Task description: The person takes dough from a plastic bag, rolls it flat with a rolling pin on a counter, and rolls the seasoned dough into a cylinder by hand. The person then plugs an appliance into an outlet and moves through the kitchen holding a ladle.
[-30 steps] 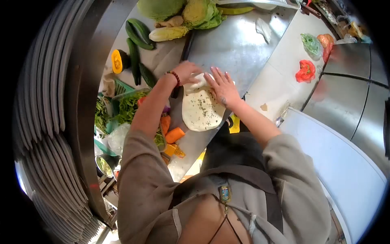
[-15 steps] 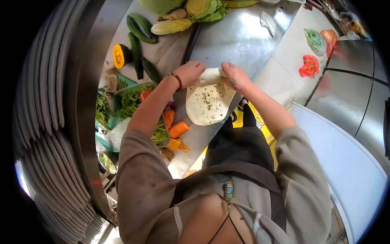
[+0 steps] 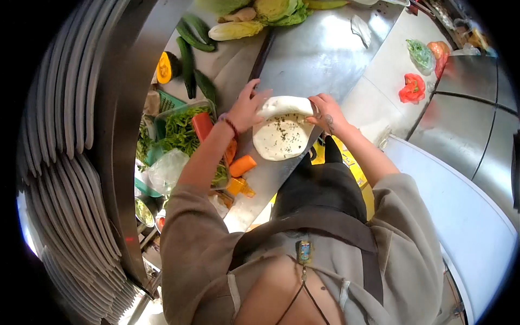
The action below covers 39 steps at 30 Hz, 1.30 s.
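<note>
A flat piece of pale dough (image 3: pixel 280 140) sprinkled with dark green bits lies on the metal counter (image 3: pixel 303 59), its far edge folded over into a thick roll. My left hand (image 3: pixel 246 107), with a beaded bracelet at the wrist, is at the left end of the roll, fingers apart and slightly blurred. My right hand (image 3: pixel 327 112) pinches the right end of the roll between thumb and fingers.
Cucumbers (image 3: pixel 188 67), a cut pumpkin (image 3: pixel 167 67), a long pale cabbage (image 3: pixel 236 30) and a tub of greens (image 3: pixel 181 127) are at the left. Carrot pieces (image 3: pixel 242 166) lie left of the dough. A red bag (image 3: pixel 412 89) is at the right.
The far edge of the dough has been folded toward me into a roll, and the flat part is shorter. My left hand has loosened, while my right hand has closed on the dough's right edge.
</note>
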### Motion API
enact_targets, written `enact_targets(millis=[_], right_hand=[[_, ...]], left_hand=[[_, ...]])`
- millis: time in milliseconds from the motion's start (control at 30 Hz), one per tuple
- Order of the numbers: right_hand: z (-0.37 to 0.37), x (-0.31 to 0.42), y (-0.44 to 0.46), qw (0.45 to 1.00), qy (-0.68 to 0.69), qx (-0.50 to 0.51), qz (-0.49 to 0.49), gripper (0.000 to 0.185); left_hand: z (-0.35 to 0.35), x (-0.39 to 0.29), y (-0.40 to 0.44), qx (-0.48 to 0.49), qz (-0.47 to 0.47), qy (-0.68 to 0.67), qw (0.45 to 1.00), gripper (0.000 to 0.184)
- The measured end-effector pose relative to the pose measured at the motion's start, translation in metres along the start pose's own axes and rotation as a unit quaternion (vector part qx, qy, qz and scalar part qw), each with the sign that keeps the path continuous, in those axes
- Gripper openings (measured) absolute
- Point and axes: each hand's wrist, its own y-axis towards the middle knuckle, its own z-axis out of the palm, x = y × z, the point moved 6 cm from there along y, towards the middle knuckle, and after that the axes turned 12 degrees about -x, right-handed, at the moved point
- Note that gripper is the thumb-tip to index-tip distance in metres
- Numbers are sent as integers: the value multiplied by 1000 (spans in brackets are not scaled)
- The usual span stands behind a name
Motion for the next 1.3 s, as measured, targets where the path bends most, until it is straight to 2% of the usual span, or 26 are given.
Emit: enact_targets(millis=[67, 100, 167, 200, 267, 300, 400, 433, 500, 533, 567, 600, 667, 700, 800, 833, 867, 967, 1033, 1100, 1133, 1200, 1233, 1300], right_hand=[[6, 6, 4, 999, -27, 26, 27, 53], [5, 11, 6, 997, -49, 37, 42, 49], [3, 21, 11, 991, -93, 60, 69, 43], [7, 22, 6, 992, -117, 25, 38, 40], [25, 24, -9, 986, -159, -45, -27, 34], [28, 28, -17, 988, -146, -59, -1, 35], [12, 39, -28, 990, -10, -139, -6, 44], [5, 41, -30, 995, 26, -94, -27, 52], [-12, 23, -14, 996, 46, 32, 64, 59], [-7, 15, -8, 997, 48, 18, 51, 58], [-3, 7, -2, 998, 50, 5, 38, 58], [1, -1, 3, 998, 51, -9, 25, 57], [24, -12, 14, 963, 197, 59, 173, 52], [16, 0, 18, 973, 154, 69, 160, 54], [27, 21, 12, 990, 16, 133, 35, 66], [37, 20, 9, 988, -29, 140, 61, 67], [40, 22, 0, 989, -41, 112, 84, 59], [42, 27, 2, 995, -56, -24, 86, 49], [55, 26, -7, 987, -78, -88, 111, 45], [65, 25, -15, 986, -84, -100, 108, 47], [63, 26, -17, 984, -90, -108, 107, 47], [42, 36, -28, 993, 16, -92, 73, 50], [25, 42, -29, 993, 68, -83, 54, 52], [2, 36, -23, 982, 131, 21, 135, 54]], left_hand=[[24, 29, 13, 100, 10, -14, 995, 59], [26, 26, 20, 130, 6, 47, 990, 53], [22, 19, 26, 123, -40, 85, 988, 48], [24, 16, 21, 122, -67, 103, 985, 45], [34, 13, -1, 2, -85, 147, 985, 47], [41, 12, -16, -57, -94, 172, 979, 48], [55, -3, -45, -202, -111, 178, 957, 52], [43, -19, -44, -163, -165, 130, 964, 58], [35, -14, -44, -66, -129, 53, 988, 56], [29, -12, -47, -14, -111, 15, 994, 56], [21, -5, -35, 89, -173, -43, 980, 57], [15, -5, -24, 81, -120, -3, 990, 56], [8, -4, -2, 55, -10, 79, 995, 53], [11, -2, 5, 87, -10, 35, 996, 43], [29, -4, 2, 204, -69, 7, 976, 37], [28, -3, 0, 172, -64, 12, 983, 36], [29, 0, -6, 137, -60, 19, 989, 34], [25, 13, -5, -2, -82, 66, 994, 36], [32, 15, -19, -120, -114, 99, 981, 36], [41, 5, -33, -260, -134, 134, 947, 34], [44, 3, -42, -263, -142, 110, 948, 33], [46, -8, -62, -277, -156, 61, 946, 31], [27, -33, -68, -261, -136, -5, 956, 36], [20, -24, -71, -180, -89, -75, 977, 42]])
